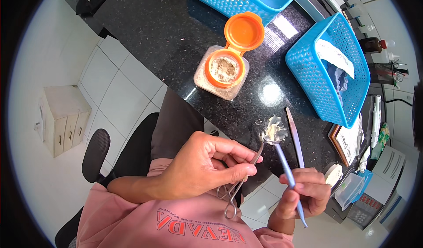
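My left hand [194, 166] is closed around a slim metal hemostat [238, 186] with ring handles. Its narrow tip points up at something tiny that I cannot make out. In my right hand [306, 194] is a thin blue stick-like tool [285, 166], pinched between thumb and fingers. The upper end of that tool meets a whitish, pasty smear [275, 129] on the black counter, close to the hemostat's tip. Tweezers [294, 135] lie just right of the smear, their lower end by my right fingers. Farther off, an orange-rimmed jar [199, 76] holds pale powder, its orange lid [244, 31] flipped back.
Blue perforated baskets stand on the black speckled counter [158, 36], one at the back [229, 2] and another at the right [310, 78] with cloth inside. A brown-edged pad [346, 140] and a round pale disc [333, 175] sit farther right. The counter's edge runs close to my hands.
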